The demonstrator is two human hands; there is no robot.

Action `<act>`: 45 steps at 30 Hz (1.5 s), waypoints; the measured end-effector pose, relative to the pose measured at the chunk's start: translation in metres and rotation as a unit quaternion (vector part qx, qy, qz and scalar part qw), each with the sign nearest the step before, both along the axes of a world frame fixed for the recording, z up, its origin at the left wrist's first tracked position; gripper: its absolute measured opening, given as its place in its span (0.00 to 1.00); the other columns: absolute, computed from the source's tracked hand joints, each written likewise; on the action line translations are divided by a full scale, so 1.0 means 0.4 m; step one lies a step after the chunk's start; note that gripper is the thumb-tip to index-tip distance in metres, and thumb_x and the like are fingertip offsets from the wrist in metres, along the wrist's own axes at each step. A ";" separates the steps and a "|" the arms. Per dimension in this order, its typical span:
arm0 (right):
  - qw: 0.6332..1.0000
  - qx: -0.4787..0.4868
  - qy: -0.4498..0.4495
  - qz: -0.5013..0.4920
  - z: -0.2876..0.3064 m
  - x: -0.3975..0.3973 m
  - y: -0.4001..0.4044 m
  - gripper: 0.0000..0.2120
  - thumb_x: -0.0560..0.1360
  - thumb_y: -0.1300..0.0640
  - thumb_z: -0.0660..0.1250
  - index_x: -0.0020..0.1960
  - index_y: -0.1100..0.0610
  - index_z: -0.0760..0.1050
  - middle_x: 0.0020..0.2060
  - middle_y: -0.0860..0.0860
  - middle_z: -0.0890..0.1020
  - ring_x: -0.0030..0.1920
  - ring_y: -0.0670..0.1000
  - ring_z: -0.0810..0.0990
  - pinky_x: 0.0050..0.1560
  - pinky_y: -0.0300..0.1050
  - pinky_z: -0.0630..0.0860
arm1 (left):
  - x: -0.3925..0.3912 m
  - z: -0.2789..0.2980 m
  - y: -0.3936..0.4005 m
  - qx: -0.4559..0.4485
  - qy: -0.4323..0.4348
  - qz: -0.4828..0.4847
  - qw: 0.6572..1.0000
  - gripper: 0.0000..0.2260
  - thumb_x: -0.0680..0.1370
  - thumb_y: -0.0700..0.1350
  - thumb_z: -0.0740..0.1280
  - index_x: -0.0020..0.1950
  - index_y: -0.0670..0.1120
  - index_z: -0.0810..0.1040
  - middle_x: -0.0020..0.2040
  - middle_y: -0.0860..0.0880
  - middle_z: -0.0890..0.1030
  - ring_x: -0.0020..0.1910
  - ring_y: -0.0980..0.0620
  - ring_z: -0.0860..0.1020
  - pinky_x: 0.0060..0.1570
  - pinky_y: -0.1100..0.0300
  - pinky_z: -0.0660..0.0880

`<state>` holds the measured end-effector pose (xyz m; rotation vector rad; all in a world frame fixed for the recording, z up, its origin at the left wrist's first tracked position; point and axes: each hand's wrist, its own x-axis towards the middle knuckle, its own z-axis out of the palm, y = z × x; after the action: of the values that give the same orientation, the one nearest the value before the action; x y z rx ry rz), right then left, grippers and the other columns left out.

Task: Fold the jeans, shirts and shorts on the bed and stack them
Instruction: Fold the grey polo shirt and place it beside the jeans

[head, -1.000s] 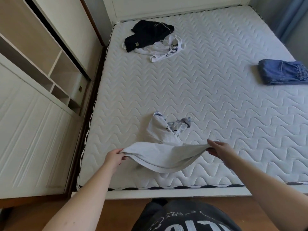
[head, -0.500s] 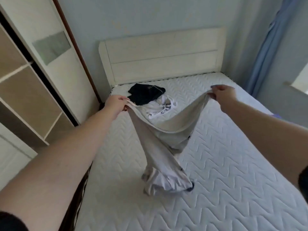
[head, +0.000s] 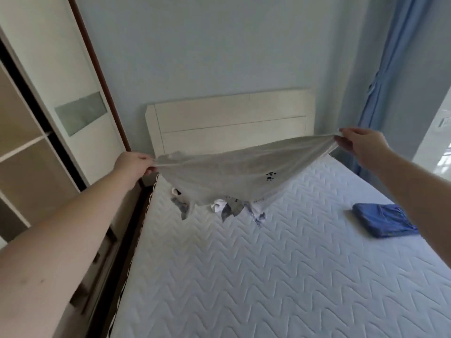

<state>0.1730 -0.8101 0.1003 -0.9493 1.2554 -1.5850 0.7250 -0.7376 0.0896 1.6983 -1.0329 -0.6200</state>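
Note:
A pale grey shirt (head: 234, 174) with small black paw prints is stretched out in the air above the far half of the bed (head: 244, 276). My left hand (head: 133, 164) pinches its left corner and my right hand (head: 358, 146) pinches its right corner, arms spread wide. Checked sleeve ends hang from the shirt's lower edge. Folded blue jeans (head: 380, 219) lie on the mattress at the right. The shirt hides the dark and white clothes near the headboard, with only a scrap of white showing below it.
A white wardrobe (head: 48, 118) with open shelves stands close along the bed's left side. The cream headboard (head: 231, 118) is against the far wall. A blue curtain (head: 395, 69) hangs at the right, next to a window.
Both hands have lifted the grey shirt off the near mattress and flung it out flat and taut at arm's length. My view has risen towards the headboard.

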 end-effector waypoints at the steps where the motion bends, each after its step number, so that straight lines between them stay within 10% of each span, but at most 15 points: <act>1: 1.000 0.022 0.003 0.011 -0.062 0.000 0.022 0.05 0.76 0.59 0.71 0.50 0.59 0.82 0.40 0.55 0.86 0.42 0.48 0.86 0.42 0.35 0.80 | 0.006 -0.059 0.024 0.028 0.020 -0.010 0.999 0.07 0.78 0.34 0.67 0.54 0.37 0.82 0.36 0.44 0.83 0.30 0.54 0.81 0.27 0.71 0.75; 15: 0.895 0.430 0.117 0.038 -0.907 -0.152 0.582 0.13 0.79 0.62 0.67 0.58 0.70 0.76 0.32 0.58 0.83 0.24 0.46 0.81 0.32 0.34 0.78 | -0.071 -0.887 0.614 0.307 0.083 -0.021 0.948 0.13 0.78 0.24 0.58 0.62 0.27 0.74 0.46 0.37 0.78 0.24 0.60 0.79 0.29 0.74 0.73; 22: 0.815 0.549 0.159 0.096 -1.055 -0.178 0.773 0.15 0.81 0.60 0.64 0.57 0.73 0.75 0.29 0.57 0.81 0.24 0.48 0.79 0.24 0.32 0.73 | -0.150 -1.021 0.810 0.389 0.129 -0.007 0.912 0.12 0.76 0.33 0.70 0.59 0.31 0.79 0.44 0.40 0.81 0.37 0.52 0.79 0.44 0.62 0.74; 29: 0.774 0.600 0.188 0.077 -1.060 -0.173 0.816 0.10 0.80 0.60 0.66 0.53 0.68 0.72 0.21 0.56 0.78 0.16 0.49 0.74 0.18 0.34 0.69 | -0.171 -1.037 0.843 0.416 0.166 0.083 0.890 0.08 0.77 0.34 0.69 0.56 0.39 0.78 0.38 0.44 0.80 0.25 0.58 0.78 0.26 0.65 0.69; 36: 0.851 0.525 -0.023 0.004 -1.030 -0.047 0.718 0.04 0.82 0.63 0.57 0.54 0.62 0.69 0.39 0.57 0.76 0.36 0.53 0.77 0.26 0.38 0.78 | -0.192 -1.031 0.764 0.482 0.303 0.100 0.816 0.11 0.81 0.33 0.62 0.38 0.39 0.70 0.18 0.46 0.73 0.14 0.56 0.72 0.15 0.69 0.67; 41: 0.903 0.416 -0.110 -0.003 -0.906 0.076 0.470 0.05 0.83 0.60 0.57 0.50 0.57 0.71 0.43 0.53 0.75 0.42 0.51 0.76 0.52 0.49 0.75 | -0.201 -0.910 0.491 0.358 0.360 0.088 0.857 0.10 0.82 0.34 0.59 0.41 0.41 0.71 0.37 0.42 0.74 0.34 0.50 0.73 0.19 0.66 0.73; 45: 0.940 0.320 -0.119 0.012 -0.696 0.125 0.205 0.07 0.82 0.59 0.58 0.46 0.54 0.71 0.41 0.50 0.75 0.40 0.49 0.76 0.44 0.45 0.75 | -0.160 -0.717 0.207 0.251 0.339 0.041 0.906 0.09 0.81 0.32 0.59 0.43 0.40 0.73 0.31 0.45 0.80 0.33 0.51 0.77 0.24 0.65 0.76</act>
<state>0.2230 -0.7281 -0.1782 -0.3443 1.4405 -1.1077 0.6610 -0.6550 -0.1971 1.7293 -0.3055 -1.3880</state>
